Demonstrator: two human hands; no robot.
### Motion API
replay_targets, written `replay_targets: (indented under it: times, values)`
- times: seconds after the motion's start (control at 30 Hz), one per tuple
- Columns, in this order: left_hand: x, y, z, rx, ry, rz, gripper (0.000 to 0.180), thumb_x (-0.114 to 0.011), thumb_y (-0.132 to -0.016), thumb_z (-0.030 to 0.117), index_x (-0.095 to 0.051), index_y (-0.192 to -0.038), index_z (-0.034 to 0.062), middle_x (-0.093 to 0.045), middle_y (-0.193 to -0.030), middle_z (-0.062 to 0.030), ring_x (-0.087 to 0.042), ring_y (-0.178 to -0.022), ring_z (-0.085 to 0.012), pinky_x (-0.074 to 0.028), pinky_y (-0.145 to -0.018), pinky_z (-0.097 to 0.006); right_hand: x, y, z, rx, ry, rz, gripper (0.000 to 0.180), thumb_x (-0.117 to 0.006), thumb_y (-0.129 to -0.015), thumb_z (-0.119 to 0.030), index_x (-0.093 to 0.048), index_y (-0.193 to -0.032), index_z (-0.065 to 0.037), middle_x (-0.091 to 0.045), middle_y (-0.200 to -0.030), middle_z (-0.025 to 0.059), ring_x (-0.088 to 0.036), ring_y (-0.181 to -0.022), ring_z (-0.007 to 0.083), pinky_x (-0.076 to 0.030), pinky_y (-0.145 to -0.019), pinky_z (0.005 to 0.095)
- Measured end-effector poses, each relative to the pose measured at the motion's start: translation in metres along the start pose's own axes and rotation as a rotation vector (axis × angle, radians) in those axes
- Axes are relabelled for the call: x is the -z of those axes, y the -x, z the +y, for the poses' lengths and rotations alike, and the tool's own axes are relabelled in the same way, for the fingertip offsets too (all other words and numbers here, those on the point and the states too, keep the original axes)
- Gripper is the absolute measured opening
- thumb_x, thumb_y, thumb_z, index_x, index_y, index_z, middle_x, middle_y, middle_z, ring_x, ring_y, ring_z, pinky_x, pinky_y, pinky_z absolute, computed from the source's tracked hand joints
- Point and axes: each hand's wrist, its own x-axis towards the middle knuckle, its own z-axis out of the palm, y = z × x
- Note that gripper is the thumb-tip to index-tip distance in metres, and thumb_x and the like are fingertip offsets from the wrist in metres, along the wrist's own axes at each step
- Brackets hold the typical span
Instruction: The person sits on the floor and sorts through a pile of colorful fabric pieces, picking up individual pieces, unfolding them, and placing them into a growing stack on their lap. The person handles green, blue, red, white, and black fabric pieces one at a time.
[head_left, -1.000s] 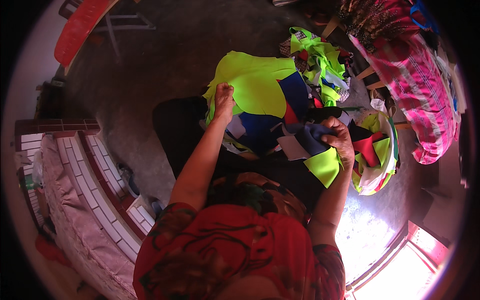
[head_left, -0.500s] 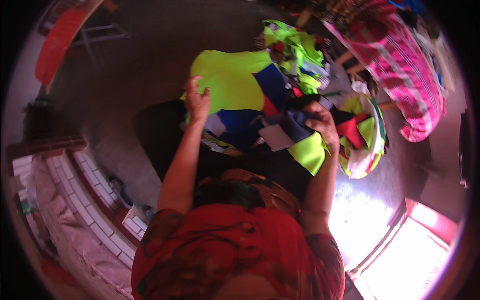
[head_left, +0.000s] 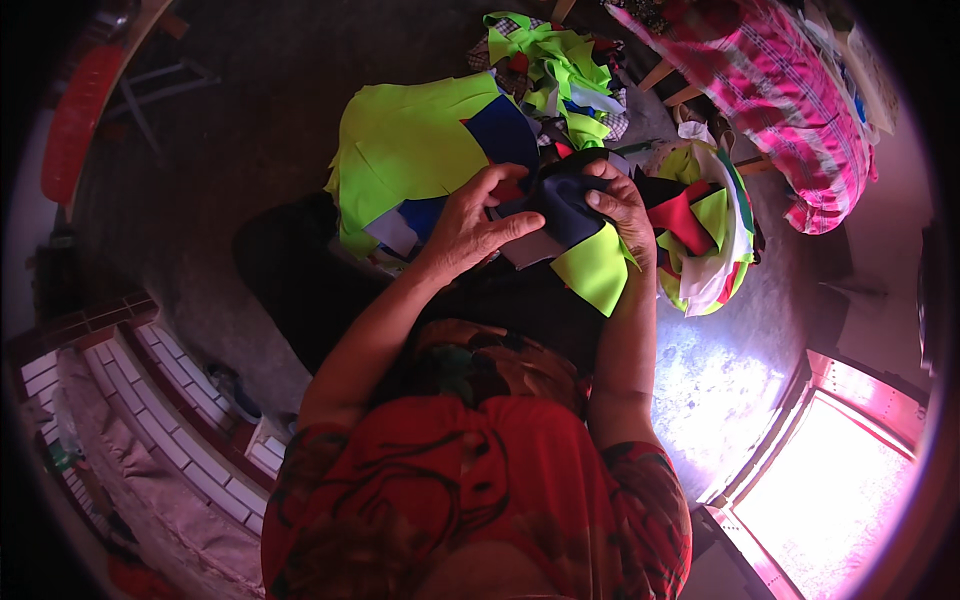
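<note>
My right hand (head_left: 622,205) pinches a dark navy piece of fabric (head_left: 570,208) between thumb and fingers. A neon-yellow fabric piece (head_left: 597,268) hangs below it, beside the right wrist, and a grey patch shows at its left. Close to the navy cloth's left side is my left hand (head_left: 482,222), its thumb and fingers apart with nothing between them. Over my lap, left of the hands, lies a large neon-yellow cloth (head_left: 410,140) with blue and grey pieces along its edges.
A round bundle of mixed scraps (head_left: 700,230) stands to the right. Beyond the lap lies a pile of neon and checked scraps (head_left: 560,80). Pink plaid cloth (head_left: 770,100) drapes at the far right. A bright doorway (head_left: 820,500) opens lower right.
My left hand has left the large neon-yellow cloth and moved right, near the navy fabric. My right hand keeps its pinch. The whole view has shifted slightly.
</note>
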Motion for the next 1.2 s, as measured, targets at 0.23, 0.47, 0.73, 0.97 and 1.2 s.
replay_targets:
  times: [0.23,0.47,0.73,0.97,1.2]
  values:
    - [-0.012,-0.001,0.002,0.066,-0.129,0.031,0.027,-0.073,-0.081,0.024,-0.057,-0.076,0.0019,-0.052,-0.073,0.0008,-0.051,-0.07,-0.0075,-0.044,-0.067,-0.025,-0.005,-0.003,0.002,-0.013,0.099,-0.01,0.031,-0.074,-0.078,-0.012,-0.055,-0.101,-0.003,-0.064,-0.093,0.005,-0.061,-0.082,0.0119,-0.049,-0.074,0.0233]
    - [0.003,0.011,0.018,0.183,0.515,0.031,0.009,-0.066,-0.084,0.012,-0.063,-0.081,0.0037,-0.056,-0.073,0.0034,-0.049,-0.069,-0.0048,-0.039,-0.065,-0.021,0.006,-0.006,0.005,-0.035,0.239,-0.149,0.038,-0.079,-0.073,-0.019,-0.058,-0.101,-0.003,-0.061,-0.093,0.0017,-0.057,-0.083,0.0101,-0.046,-0.078,0.0234]
    - [0.012,0.009,-0.004,0.136,0.691,0.144,0.012,-0.065,-0.088,0.014,-0.062,-0.082,0.0048,-0.056,-0.076,0.0044,-0.049,-0.072,-0.0033,-0.039,-0.068,-0.019,0.005,-0.008,0.002,-0.195,0.289,-0.236,0.042,-0.079,-0.072,-0.009,-0.057,-0.108,-0.004,-0.057,-0.096,-0.0021,-0.054,-0.089,0.0075,-0.045,-0.078,0.0212]
    - [0.018,0.009,-0.021,0.219,0.783,0.136,0.016,-0.061,-0.091,0.023,-0.059,-0.092,0.0071,-0.057,-0.086,0.0018,-0.054,-0.08,-0.008,-0.043,-0.071,-0.024,0.011,-0.009,0.006,-0.08,0.373,-0.24,0.041,-0.076,-0.076,-0.017,-0.059,-0.109,-0.002,-0.062,-0.1,0.0009,-0.056,-0.093,0.009,-0.045,-0.084,0.0236]
    - [0.01,0.023,-0.03,0.41,0.582,0.09,0.025,-0.065,-0.089,0.022,-0.054,-0.103,0.0051,-0.059,-0.093,-0.0019,-0.061,-0.087,-0.013,-0.048,-0.073,-0.025,0.006,-0.003,0.001,0.021,0.087,0.023,0.032,-0.07,-0.083,-0.016,-0.059,-0.108,0.0,-0.066,-0.092,0.0024,-0.063,-0.081,0.0107,-0.05,-0.075,0.0227]
